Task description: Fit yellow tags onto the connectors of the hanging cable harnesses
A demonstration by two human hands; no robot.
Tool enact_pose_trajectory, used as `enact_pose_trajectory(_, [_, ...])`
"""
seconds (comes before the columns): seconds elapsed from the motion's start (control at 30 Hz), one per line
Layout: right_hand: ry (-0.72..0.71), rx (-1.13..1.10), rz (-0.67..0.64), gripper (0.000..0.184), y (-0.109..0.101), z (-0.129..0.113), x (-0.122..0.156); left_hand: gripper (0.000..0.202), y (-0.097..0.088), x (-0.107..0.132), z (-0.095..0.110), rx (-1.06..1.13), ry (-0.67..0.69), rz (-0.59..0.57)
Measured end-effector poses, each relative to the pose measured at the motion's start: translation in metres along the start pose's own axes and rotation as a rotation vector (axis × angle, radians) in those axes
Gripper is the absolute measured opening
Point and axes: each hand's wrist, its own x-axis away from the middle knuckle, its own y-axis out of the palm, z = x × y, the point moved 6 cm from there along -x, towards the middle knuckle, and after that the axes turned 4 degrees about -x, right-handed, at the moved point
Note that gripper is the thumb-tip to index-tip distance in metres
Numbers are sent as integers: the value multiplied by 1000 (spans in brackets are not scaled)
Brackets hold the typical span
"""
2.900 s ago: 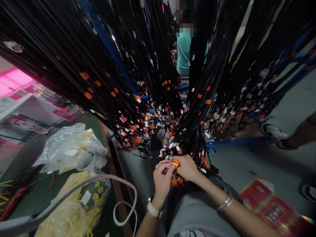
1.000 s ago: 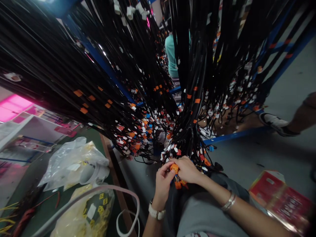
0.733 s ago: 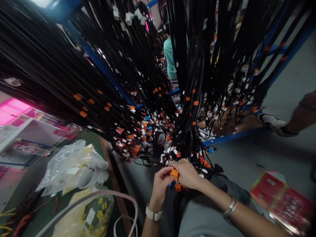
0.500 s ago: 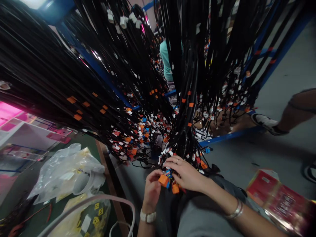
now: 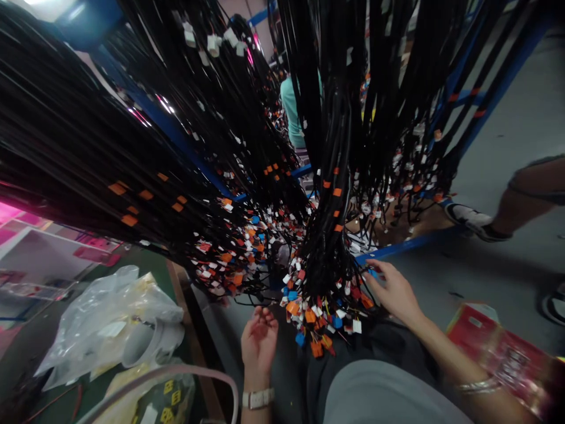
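A thick bundle of black wire harnesses [image 5: 329,235] hangs before me, ending in a cluster of white, orange, blue and red connectors [image 5: 311,317]. My right hand [image 5: 395,294] is at the right side of this cluster, thumb and fingers closed about a blue connector [image 5: 373,272], which they partly cover. Left of the cluster, apart from it, my left hand [image 5: 259,341] is palm up with loosely curled fingers and nothing visible in it. Orange and blue connectors hang low between the two hands, over my lap.
More harness bundles [image 5: 229,118] hang from a blue rack frame [image 5: 406,241]. At left, a green-topped table [image 5: 154,256] bears clear plastic bags [image 5: 110,306] and a pale hose [image 5: 198,370]. A red package [image 5: 489,347] lies at right, near another person's leg [image 5: 521,194]. Someone in teal [image 5: 292,112] is behind.
Both hands have come away from the connectors at the bundle's end. The right hand moved right to the blue connector; the left drew back left and down. The freed connectors hang spread out.
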Motion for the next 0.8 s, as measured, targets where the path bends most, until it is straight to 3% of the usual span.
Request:
enact_pose_trajectory(0.1, [-24, -12, 109, 53, 5, 1, -3, 12, -7, -4, -18, -181, -85, 106])
enact_pose_trajectory(0.2, [-108, -48, 249, 55, 2, -31, -20, 17, -7, -5, -24, -381, -30, 110])
enact_pose_trajectory(0.37, [-305, -73, 490, 67, -26, -115, -89, 30, -2, -3, -15, -688, 86, 38])
enact_pose_trajectory(0.47, [-207, -112, 662, 88, -35, -133, -136, 32, -5, -4, -11, -824, 90, 59])
enact_pose_trajectory(0.53, [-65, -161, 572, 99, -23, -127, -167, 32, -4, -4, -11, -888, 107, 49])
enact_pose_trajectory(0.6, [26, -194, 422, 96, -7, -116, -187, 33, 0, -5, -15, -950, 125, 11])
enact_pose_trajectory(0.67, [40, -190, 370, 91, 0, -108, -195, 36, 5, -5, -21, -1013, 146, -59])
enact_pose_trajectory(0.8, [18, -188, 385, 87, -2, -101, -191, 35, 11, -7, -31, -1120, 232, -173])
